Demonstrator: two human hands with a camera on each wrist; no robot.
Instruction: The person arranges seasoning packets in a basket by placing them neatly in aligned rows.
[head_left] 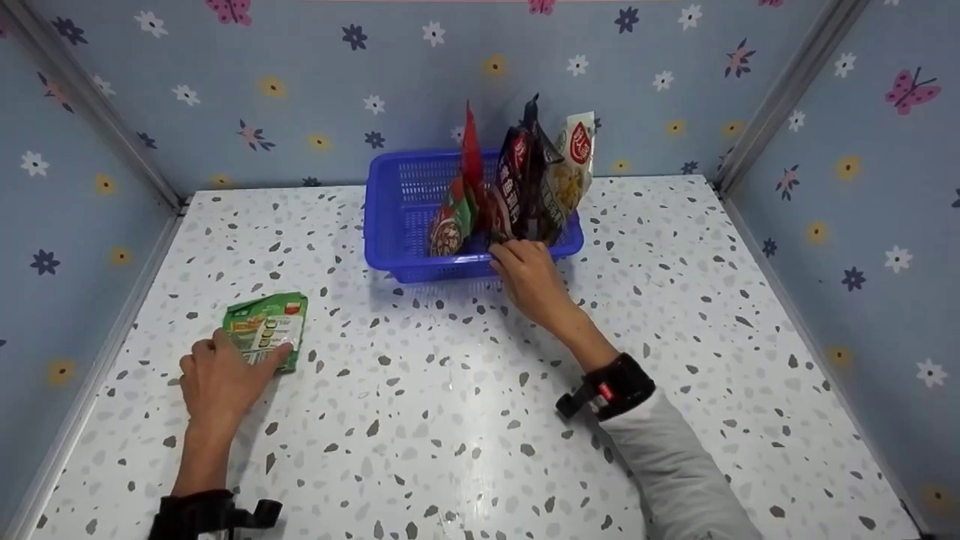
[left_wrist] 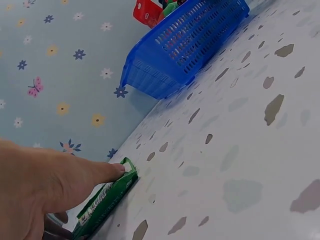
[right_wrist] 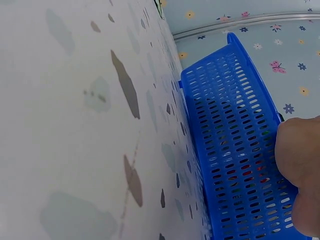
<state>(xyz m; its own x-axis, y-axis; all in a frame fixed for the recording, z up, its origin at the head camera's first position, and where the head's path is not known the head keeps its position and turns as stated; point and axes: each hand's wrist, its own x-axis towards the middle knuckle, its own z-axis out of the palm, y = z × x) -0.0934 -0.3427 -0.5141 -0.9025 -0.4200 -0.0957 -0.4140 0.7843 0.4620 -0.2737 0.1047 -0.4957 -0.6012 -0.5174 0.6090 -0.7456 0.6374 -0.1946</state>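
My left hand (head_left: 221,375) pinches a green snack packet (head_left: 289,321) that lies at the left of the table. Its thumb presses the packet's near right corner, while the fingers are at the left edge; in the left wrist view the thumb tops the packet (left_wrist: 107,202) and the fingertips are partly hidden. At the back stands a blue plastic basket (head_left: 390,259), its near rim gripped by my right hand (head_left: 536,289). The fingers hook over the rim, and the thumb is against the outer wall in the right wrist view.
Upright in the basket are a red packet (head_left: 471,161), a green-and-red packet (head_left: 454,221), a dark packet (head_left: 514,176) and a pale yellow packet (head_left: 571,176). Flower-patterned walls (head_left: 405,75) enclose the speckled white table (head_left: 420,420) at the back and both sides.
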